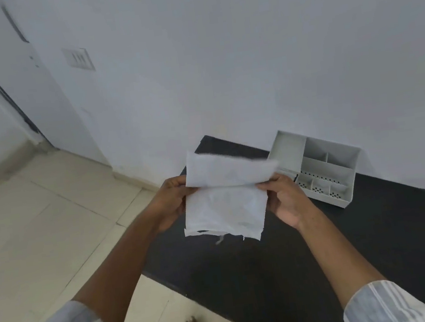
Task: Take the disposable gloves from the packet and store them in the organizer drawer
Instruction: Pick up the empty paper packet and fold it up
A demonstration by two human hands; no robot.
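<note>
Gloves (224,210), a thin translucent stack, hang in the air above the near part of the black table (328,267). The left hand (169,204) and right hand (284,200) pinch its side edges, fingers closed on the plastic, and the top flap folds forward. Long axis across the flap runs left to right. Folding seems in hand; next comes carrying it to the white organizer (320,168) against the wall, whose drawer isn't visible.

Left grip (169,203) and right grip (284,200) raised together, fingers pinched.
</note>
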